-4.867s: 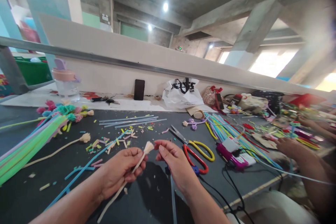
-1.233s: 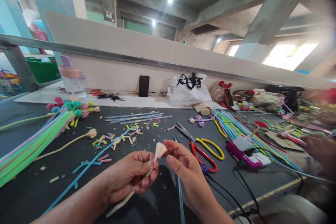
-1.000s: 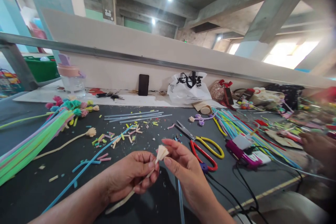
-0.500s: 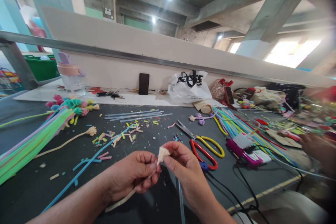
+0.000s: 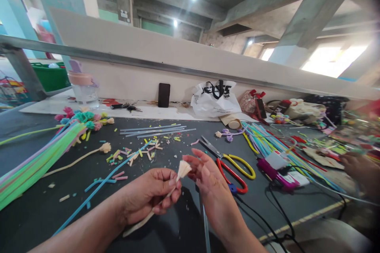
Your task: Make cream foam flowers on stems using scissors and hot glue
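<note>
My left hand [image 5: 152, 194] pinches the stem of a cream artificial flower [image 5: 184, 169] just below its fanned-out head. The pale stem runs down through my fingers and its lower end shows below the palm. My right hand [image 5: 211, 189] is open beside the flower head, fingers apart; its fingertips are close to the petals, and I cannot tell if they touch. Scissors [image 5: 212, 147] with one yellow and one red handle lie just right of my right hand. Another cream flower on a stem [image 5: 105, 148] rests at the left.
Bundled green stems with colourful flowers [image 5: 53, 146] lie left. Cut tube bits [image 5: 148, 150] and clear rods [image 5: 154, 129] are scattered mid-table. A purple device [image 5: 276, 176] with cables is at right, near a co-worker's hand [image 5: 356, 166]. A phone [image 5: 164, 95] and white bag [image 5: 216, 101] stand behind.
My right hand has let go of the cream flower head and opened its fingers, moving slightly right. The head now looks more spread. My left hand still holds the stem.
</note>
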